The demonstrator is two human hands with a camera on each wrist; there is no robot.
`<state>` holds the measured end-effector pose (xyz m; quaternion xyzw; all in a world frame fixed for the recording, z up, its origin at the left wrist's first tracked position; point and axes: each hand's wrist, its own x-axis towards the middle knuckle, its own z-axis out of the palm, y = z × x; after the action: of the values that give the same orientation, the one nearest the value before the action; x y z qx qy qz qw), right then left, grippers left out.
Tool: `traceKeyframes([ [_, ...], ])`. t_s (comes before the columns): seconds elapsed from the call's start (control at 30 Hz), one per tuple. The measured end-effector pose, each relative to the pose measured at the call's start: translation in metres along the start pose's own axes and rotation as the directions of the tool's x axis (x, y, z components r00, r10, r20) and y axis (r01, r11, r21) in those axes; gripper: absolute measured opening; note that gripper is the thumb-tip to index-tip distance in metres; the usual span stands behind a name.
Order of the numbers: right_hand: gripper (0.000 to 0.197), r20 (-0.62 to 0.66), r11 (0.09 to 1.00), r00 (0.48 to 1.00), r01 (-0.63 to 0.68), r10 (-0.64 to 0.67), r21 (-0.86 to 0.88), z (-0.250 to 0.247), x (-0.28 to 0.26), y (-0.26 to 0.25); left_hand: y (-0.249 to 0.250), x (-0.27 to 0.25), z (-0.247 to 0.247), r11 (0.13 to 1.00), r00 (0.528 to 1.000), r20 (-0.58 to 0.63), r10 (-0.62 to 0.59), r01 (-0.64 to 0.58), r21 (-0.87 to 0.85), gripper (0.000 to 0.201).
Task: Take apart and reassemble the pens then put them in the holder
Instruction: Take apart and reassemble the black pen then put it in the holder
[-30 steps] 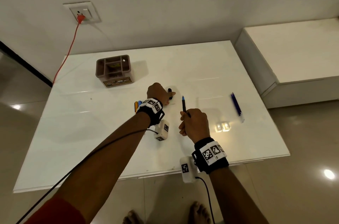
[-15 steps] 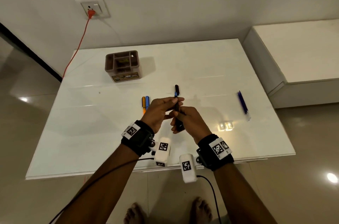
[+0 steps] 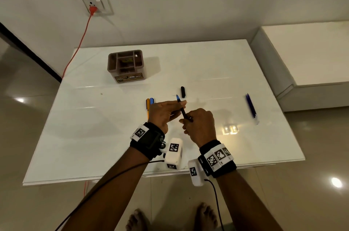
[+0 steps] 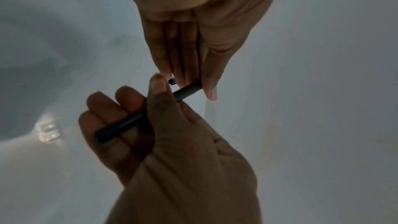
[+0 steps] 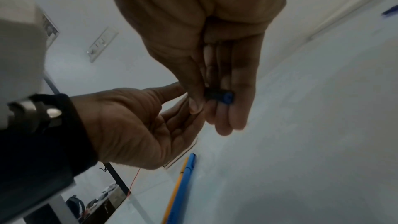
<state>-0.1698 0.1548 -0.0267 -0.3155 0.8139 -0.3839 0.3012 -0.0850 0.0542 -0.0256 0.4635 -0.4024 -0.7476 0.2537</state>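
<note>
White glossy table is carrying all items. Both hands are holding one black pen above it, blue tip pointing away from the person. Left hand is pinching the barrel near the tip, thumb against fingertips. Right hand is curling round the rear end, thumb pressing on top. Black cap is lying just beyond the grip. Orange pen and blue pen are lying touching, just left of it. Brown holder is standing farther beyond, to the left. Blue refills are lying well right.
</note>
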Motion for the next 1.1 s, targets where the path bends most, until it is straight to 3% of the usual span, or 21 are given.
traceKeyframes([
  [0.1,0.016,0.024,0.993,1.000,-0.016,0.013,0.121,-0.004,-0.001,-0.004,-0.002,-0.002,-0.003,0.999,0.999,0.010,-0.045,0.045,0.005,0.030],
  [0.2,0.016,0.041,0.983,0.999,-0.043,0.036,0.176,-0.005,-0.005,-0.007,-0.003,-0.003,-0.009,0.997,0.990,0.120,-0.067,0.072,-0.035,0.035],
  [0.33,0.017,0.042,0.976,0.997,-0.068,0.061,0.205,-0.006,-0.004,-0.007,-0.002,-0.003,-0.017,1.000,0.970,0.242,0.002,0.004,-0.027,0.030],
  [0.4,0.018,0.055,0.969,0.996,-0.081,0.070,0.232,-0.008,-0.003,-0.007,-0.002,-0.003,-0.018,0.999,0.971,0.239,0.033,-0.025,-0.036,0.027],
  [0.5,0.019,0.049,0.976,0.996,-0.083,0.074,0.203,-0.008,-0.002,-0.006,-0.006,0.000,-0.019,0.997,0.989,0.138,0.047,-0.038,-0.066,0.019],
  [0.63,0.029,0.024,0.992,0.998,-0.058,0.055,0.114,-0.006,-0.002,-0.004,-0.010,0.001,-0.011,1.000,1.000,0.010,0.009,-0.008,-0.028,0.028],
  [0.77,0.030,-0.018,0.989,0.998,-0.060,0.063,0.133,-0.007,0.000,0.000,-0.011,0.001,-0.001,0.997,0.993,0.106,-0.057,0.052,0.049,0.035],
  [0.93,0.030,-0.041,0.989,0.996,-0.073,0.079,0.131,-0.010,0.002,0.001,-0.007,0.003,-0.005,0.998,0.973,0.229,-0.024,0.011,0.056,0.030],
  [1.1,0.035,-0.056,0.986,0.993,-0.094,0.102,0.134,-0.012,0.004,0.000,0.000,0.008,-0.002,0.996,0.990,0.140,-0.017,0.005,0.084,0.019],
])
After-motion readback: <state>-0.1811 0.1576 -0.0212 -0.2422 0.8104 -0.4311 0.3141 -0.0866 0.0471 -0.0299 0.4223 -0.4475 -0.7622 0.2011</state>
